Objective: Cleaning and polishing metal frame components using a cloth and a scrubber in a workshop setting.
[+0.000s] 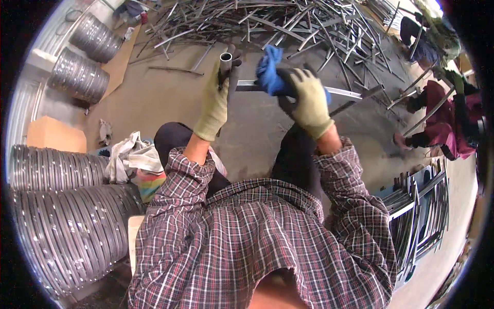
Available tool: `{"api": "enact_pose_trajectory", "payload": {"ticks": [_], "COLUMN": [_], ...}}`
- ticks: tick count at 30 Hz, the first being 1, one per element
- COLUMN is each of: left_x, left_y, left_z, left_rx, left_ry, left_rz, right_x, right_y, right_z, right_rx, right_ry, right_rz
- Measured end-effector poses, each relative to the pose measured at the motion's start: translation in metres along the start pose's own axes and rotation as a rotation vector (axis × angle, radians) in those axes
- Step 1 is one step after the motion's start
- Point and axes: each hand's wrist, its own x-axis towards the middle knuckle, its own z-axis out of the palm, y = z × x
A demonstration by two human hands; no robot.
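Note:
My left hand [213, 105], in a pale yellow glove with dark palm and fingers, is closed around a grey metal tube whose round open end points up. The tube seems to belong to a metal tube frame [343, 93]: a shiny crossbar runs right from my left hand to another dark tube. My right hand [307, 100], gloved alike, grips a crumpled blue cloth [268, 71] at the crossbar, covering its middle. Both cloth and right hand are slightly blurred. Whether the fingers also touch the bar is hidden.
A big heap of loose metal tubes [303, 26] lies ahead. Stacked dark metal rings [67, 226] stand at left, beside a cardboard box [56, 135] and white cloth [135, 157]. Stacked metal frames [419, 211] stand at right. A person in maroon clothing [437, 116] works at far right.

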Motion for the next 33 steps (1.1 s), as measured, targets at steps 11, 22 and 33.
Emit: {"api": "enact_pose_trajectory", "payload": {"ticks": [11, 22, 33], "left_x": [-0.008, -0.017, 0.014], "left_y": [-0.037, -0.008, -0.035], "left_z": [-0.030, -0.016, -0.003], "left_rx": [-0.328, 0.105, 0.024], "left_ry": [0.187, 0.315, 0.322], "left_rz": [-0.197, -0.198, 0.076], "right_x": [0.055, 0.021, -0.040], "right_y": [-0.054, -0.021, 0.032], "right_z": [0.083, 0.059, 0.028], "right_rx": [-0.002, -0.337, -0.460], "right_ry": [-0.282, -0.392, -0.070], "right_rz": [-0.170, -0.016, 0.190]}}
